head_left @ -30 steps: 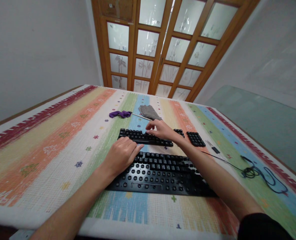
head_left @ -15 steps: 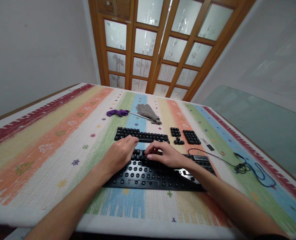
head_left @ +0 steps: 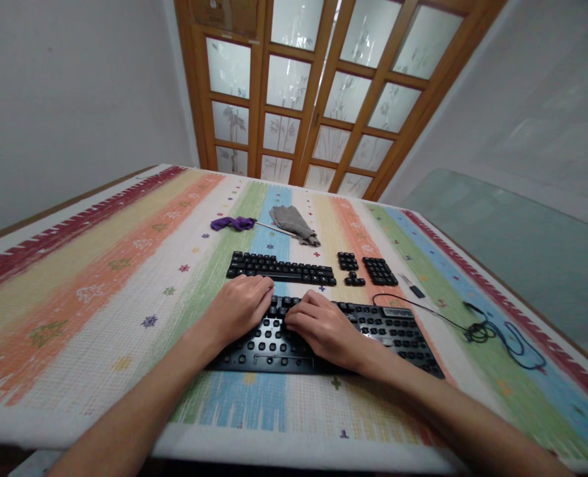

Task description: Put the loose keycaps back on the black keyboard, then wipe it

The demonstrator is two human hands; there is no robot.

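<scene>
A black keyboard (head_left: 274, 346) lies in front of me, most of its lower rows bare of keycaps, with keycaps fitted along its back rows. My left hand (head_left: 238, 306) lies over its back left corner, fingers bent together and gripping that edge. Over the left-middle part is my right hand (head_left: 326, 330), its fingers closed and bent down against the key rows; anything between the fingertips is hidden. Just behind the keyboard, loose black keycaps (head_left: 303, 272) are laid out in rows. Smaller keycap groups (head_left: 347, 261) and a number-pad block of keycaps (head_left: 380, 271) sit to their right.
Farther back lie a purple cloth (head_left: 233, 224), a thin rod (head_left: 274, 228) and a grey cloth (head_left: 294, 224). A small black-handled tool (head_left: 416, 291) rests right of the keycaps. The keyboard's coiled cable (head_left: 481, 331) spreads rightward over the striped tablecloth (head_left: 139, 318).
My right hand has turned over and come down and nearer, its fingers now bent onto the key rows, uncovering the keyboard's right part. The left hand has barely shifted.
</scene>
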